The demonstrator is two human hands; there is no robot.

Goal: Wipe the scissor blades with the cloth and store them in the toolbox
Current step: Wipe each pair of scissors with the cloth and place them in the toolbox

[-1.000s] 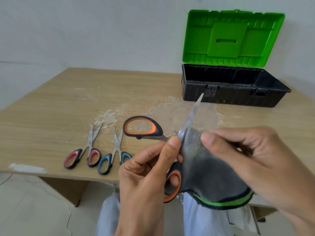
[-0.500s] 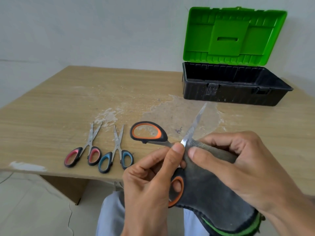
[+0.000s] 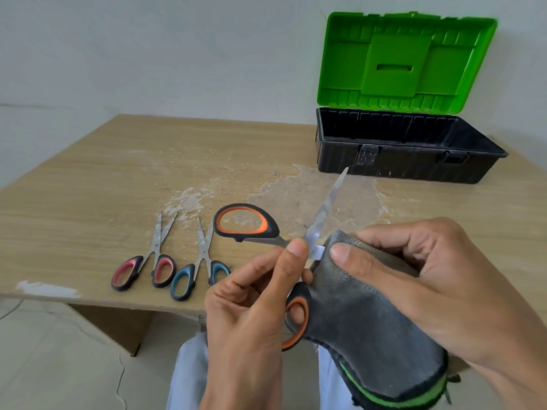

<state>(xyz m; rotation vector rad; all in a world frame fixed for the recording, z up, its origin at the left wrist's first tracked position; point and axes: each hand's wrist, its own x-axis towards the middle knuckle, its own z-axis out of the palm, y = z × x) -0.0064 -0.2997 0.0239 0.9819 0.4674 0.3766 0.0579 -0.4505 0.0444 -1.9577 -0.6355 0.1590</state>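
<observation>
My left hand [image 3: 251, 318] holds the large orange-and-black scissors [image 3: 245, 223] spread wide, one bare blade pointing up and right toward the toolbox. My right hand [image 3: 420, 279] pinches the grey cloth [image 3: 364, 321] with a green hem around the other blade, which is hidden inside the fold. The black toolbox [image 3: 399, 164] stands at the back right with its green lid [image 3: 405, 57] upright. I see nothing inside it.
Two small scissors lie side by side near the wooden table's [image 3: 88, 184] front edge: a red-handled pair [image 3: 145, 267] and a blue-handled pair [image 3: 198, 273]. White dried smears mark the table's middle. My knees show below the edge.
The cloth in my right hand slid down along the hidden blade toward the pivot, then back up a little. The scissors shifted slightly with my left hand.
</observation>
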